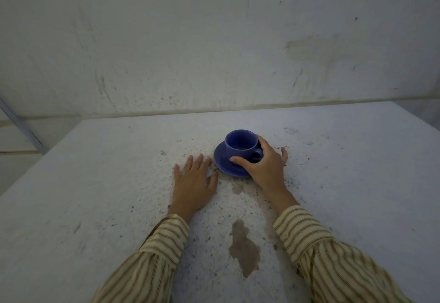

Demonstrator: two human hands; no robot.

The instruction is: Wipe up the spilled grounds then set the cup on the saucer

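The cup (241, 146) stood upright on the saucer (227, 165), its handle toward the right hand (264, 165). That hand curled around the cup's handle side, thumb on the near wall, apparently to steady it. The left hand (194, 181) lay flat, fingers spread, empty, just left of the saucer, likely bracing. Specks of grounds (281, 149) remained right of the saucer, so wiping looked incomplete.

Both arms wear long, loose sleeves of pale cream cloth with thin dark stripes. Behind the left grip (194, 183), the left sleeve (152, 259) ends in a buttoned cuff whose stripes run crosswise, gathered fabric billowing behind it. Behind the right grip (264, 164), the right sleeve (333, 262) matches. Both grips are bare, without rings or watch.
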